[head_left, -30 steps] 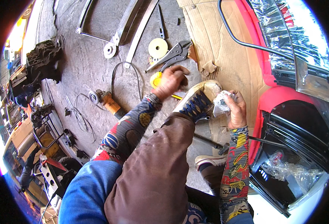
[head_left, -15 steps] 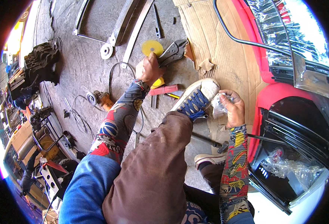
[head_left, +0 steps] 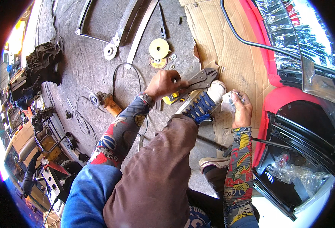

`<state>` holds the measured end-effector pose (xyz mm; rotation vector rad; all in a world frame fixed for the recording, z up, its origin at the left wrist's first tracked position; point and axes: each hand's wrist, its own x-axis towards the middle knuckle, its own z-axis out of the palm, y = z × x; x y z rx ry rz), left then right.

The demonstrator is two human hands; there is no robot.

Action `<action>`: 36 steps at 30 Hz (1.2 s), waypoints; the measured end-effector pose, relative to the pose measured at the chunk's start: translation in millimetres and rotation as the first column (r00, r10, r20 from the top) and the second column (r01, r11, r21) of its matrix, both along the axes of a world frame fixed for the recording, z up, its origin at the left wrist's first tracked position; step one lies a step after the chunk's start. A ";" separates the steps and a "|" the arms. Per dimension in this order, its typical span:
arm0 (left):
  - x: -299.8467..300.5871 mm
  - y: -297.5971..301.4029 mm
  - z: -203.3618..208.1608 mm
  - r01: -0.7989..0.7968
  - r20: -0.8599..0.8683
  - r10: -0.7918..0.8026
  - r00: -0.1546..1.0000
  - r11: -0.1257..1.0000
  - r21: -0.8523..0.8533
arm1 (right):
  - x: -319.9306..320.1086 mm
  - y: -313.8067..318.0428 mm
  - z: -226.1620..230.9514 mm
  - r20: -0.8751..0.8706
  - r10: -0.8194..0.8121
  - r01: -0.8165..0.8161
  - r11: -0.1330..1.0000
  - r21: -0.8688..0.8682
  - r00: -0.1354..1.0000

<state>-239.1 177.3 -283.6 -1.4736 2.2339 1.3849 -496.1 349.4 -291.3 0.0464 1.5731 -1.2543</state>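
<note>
In our left hand (head_left: 163, 84) we grasp the dark grey metal locking pliers (head_left: 201, 79) by their handles, the tool's head over the left edge of the flat brown cardboard sheet (head_left: 234, 41), near our white, blue-laced shoe (head_left: 205, 102). Our right hand (head_left: 243, 109) pinches a crumpled clear plastic bag (head_left: 227, 103) above that sheet, and a pale yellow round disc (head_left: 159, 54) lies on the grey concrete floor (head_left: 85, 70) outside that edge.

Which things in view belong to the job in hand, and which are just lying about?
Likely in the job:
locking pliers, left hand at the handles
clear plastic bag, held in the right hand

Apparently just lying about:
angle grinder
yellow disc
long metal strip
</note>
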 end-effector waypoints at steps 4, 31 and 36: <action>4.0 -22.9 -24.6 -0.229 0.115 0.260 0.959 0.946 -0.231 | -4.1 2.4 -5.3 -0.024 -0.035 0.036 0.999 0.030 0.999; 50.3 -63.3 -66.5 -0.348 0.127 0.382 0.915 0.909 -0.228 | 17.2 -16.4 10.2 -0.919 0.358 -0.201 0.924 0.324 0.163; 18.6 -45.9 -31.3 -0.428 -0.099 0.451 0.887 0.884 0.189 | 50.5 -42.6 32.5 -0.711 0.188 -0.283 0.959 -0.016 0.678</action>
